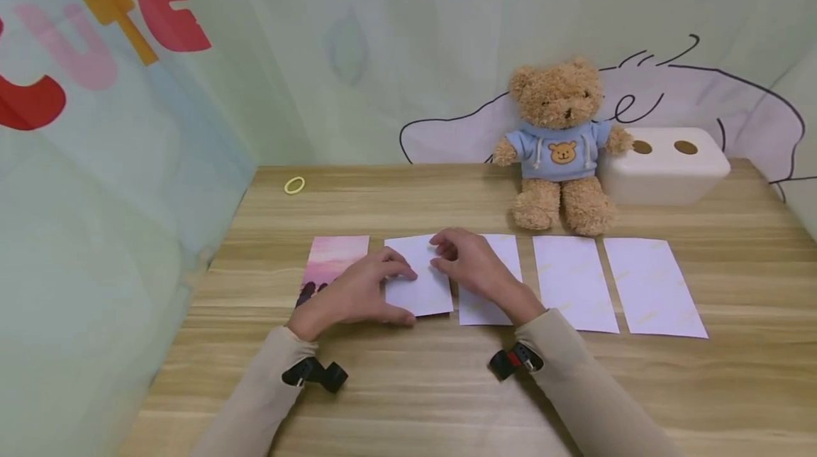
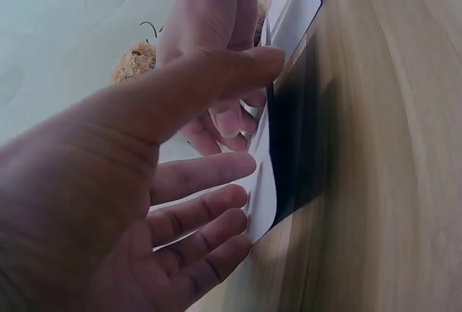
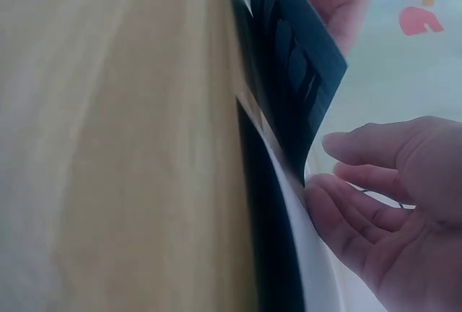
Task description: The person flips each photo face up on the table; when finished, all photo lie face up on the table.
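Note:
A photo print [image 1: 415, 287], white back up, lies second from the left in a row. Its near edge is raised, and the right wrist view shows its dark picture side [image 3: 289, 66] underneath. At its left side, my left hand [image 1: 367, 290] holds it, thumb by the near edge and fingertips [image 2: 242, 164] along the white back. My right hand [image 1: 472, 262] hovers at its far right part, fingers loosely bent and thumb apart; whether the fingertips [image 3: 317, 189] touch paper I cannot tell. Left of it lies a face-up photo [image 1: 338, 251] with a pink sky, partly behind my left hand.
White-backed prints continue rightward: one under my right forearm [image 1: 504, 251], then another [image 1: 574, 283] and the last one [image 1: 654, 287]. Behind them sit a teddy bear [image 1: 562, 138] in a blue hoodie and a white box [image 1: 670, 173]. A yellow ring [image 1: 294, 186] lies at the back left.

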Tool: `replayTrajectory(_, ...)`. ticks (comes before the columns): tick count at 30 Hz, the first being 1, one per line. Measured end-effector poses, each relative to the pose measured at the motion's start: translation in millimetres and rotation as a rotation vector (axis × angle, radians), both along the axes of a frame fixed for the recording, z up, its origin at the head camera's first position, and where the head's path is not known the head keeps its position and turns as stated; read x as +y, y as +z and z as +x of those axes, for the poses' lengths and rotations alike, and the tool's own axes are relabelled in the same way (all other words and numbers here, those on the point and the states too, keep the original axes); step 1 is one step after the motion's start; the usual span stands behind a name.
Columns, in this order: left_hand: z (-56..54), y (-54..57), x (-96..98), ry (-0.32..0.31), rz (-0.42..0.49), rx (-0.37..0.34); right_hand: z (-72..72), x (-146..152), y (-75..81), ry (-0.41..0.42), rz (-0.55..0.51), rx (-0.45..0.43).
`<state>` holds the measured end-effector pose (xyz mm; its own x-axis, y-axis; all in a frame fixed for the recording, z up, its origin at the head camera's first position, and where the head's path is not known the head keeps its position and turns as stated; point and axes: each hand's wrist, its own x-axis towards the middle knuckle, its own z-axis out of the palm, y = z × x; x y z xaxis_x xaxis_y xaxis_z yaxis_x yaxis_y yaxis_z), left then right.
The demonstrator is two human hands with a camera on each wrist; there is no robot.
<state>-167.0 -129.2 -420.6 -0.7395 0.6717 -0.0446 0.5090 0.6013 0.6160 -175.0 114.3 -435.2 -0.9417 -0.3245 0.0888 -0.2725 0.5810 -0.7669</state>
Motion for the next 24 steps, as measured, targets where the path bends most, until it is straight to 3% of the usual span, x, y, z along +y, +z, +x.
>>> replayTrajectory(12, -3.9, -2.2, -4.6, 0.005, 0.044, -0.043, 1.0, 4.8, 5.0, -0.033, 0.044, 0.034)
replayTrajectory(24, -5.5, -0.8, -6.6, 0.008, 0.061, -0.057, 0.1, 8.8, 12.5, -0.053, 0.055, -0.143)
